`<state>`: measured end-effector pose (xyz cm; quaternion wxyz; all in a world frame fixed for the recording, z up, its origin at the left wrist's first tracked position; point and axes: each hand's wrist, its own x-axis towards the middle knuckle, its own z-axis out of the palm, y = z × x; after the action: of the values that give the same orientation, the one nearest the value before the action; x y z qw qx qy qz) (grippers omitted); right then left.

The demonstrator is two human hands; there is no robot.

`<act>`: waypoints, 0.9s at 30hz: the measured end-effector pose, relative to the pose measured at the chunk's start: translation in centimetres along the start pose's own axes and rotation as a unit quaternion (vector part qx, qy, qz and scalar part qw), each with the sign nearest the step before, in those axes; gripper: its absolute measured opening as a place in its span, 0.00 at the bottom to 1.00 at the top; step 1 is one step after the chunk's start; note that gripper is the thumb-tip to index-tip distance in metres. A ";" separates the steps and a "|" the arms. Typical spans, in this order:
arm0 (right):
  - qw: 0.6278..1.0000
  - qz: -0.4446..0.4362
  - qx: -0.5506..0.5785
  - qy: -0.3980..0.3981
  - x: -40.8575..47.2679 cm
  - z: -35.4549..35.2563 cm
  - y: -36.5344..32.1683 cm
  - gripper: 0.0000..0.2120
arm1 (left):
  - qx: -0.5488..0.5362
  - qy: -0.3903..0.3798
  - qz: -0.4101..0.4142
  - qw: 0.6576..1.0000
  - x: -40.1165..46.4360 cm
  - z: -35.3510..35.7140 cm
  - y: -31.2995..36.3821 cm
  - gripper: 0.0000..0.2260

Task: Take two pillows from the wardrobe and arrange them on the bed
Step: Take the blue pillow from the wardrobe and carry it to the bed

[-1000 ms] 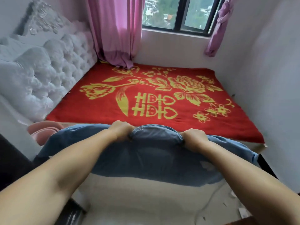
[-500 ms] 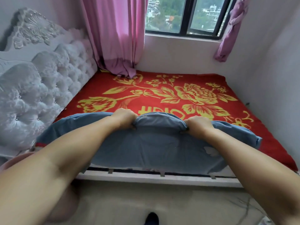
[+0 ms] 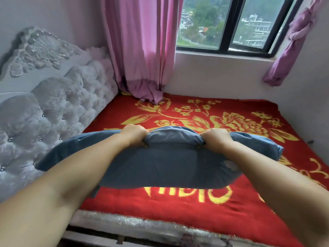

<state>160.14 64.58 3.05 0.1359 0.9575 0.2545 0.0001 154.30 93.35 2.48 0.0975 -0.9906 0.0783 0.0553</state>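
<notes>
A blue pillow (image 3: 169, 164) hangs in the air over the near half of the bed (image 3: 231, 216), which is covered by a red blanket with yellow flowers. My left hand (image 3: 135, 135) grips the pillow's far edge left of its middle. My right hand (image 3: 216, 139) grips the same edge further right. Both fists are closed on the fabric. The pillow sags below my hands, and its left end reaches toward the headboard. A second pillow and the wardrobe are out of view.
A grey tufted headboard (image 3: 44, 122) runs along the left. A pink curtain (image 3: 142, 50) hangs down onto the bed's far left corner. A window (image 3: 226, 24) and white walls close off the far and right sides. The mattress edge (image 3: 142, 223) lies just below.
I have come closer and carried the pillow forward, from in front of the bed's edge to above the blanket. My grip on it is unchanged.
</notes>
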 end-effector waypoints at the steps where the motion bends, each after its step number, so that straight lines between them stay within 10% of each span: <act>1: 1.000 0.009 -0.001 -0.005 1.4 -0.1 0.3 0.07 | 0.001 0.002 0.002 1.000 1.5 -0.2 -0.7 0.19; 27: 0.997 -0.055 0.026 -0.041 38.9 7.3 17.5 0.13 | -0.028 -0.089 -0.036 0.995 39.7 0.2 -8.0 0.16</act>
<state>203.05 67.11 -2.10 0.1216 0.9443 0.3010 -0.0532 194.55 95.43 -1.22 0.0784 -0.9863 0.0319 0.1417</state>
